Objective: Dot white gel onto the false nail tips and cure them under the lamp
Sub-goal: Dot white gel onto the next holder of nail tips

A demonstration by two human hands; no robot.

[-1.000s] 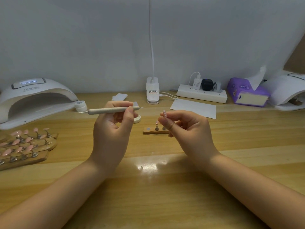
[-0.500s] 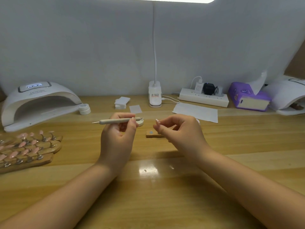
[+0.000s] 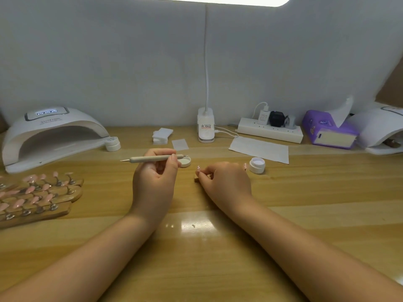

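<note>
A dotting pen (image 3: pixel 156 158) is gripped in the curled fingers of the left hand (image 3: pixel 155 182), its long axis level, fine tip pointing left. A false nail tip (image 3: pixel 198 168) is pinched upright by the right hand (image 3: pixel 226 182) over a small wooden stand (image 3: pixel 196 178) (mostly hidden). An open gel jar (image 3: pixel 257 165) stands on the wooden table (image 3: pixel 218 258); a curing lamp (image 3: pixel 50 136) sits far left by the grey wall.

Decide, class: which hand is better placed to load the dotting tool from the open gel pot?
Left, probably. The left hand already grips the dotting tool; the right hand, though nearer the open gel pot, is pinching a nail tip.
</note>
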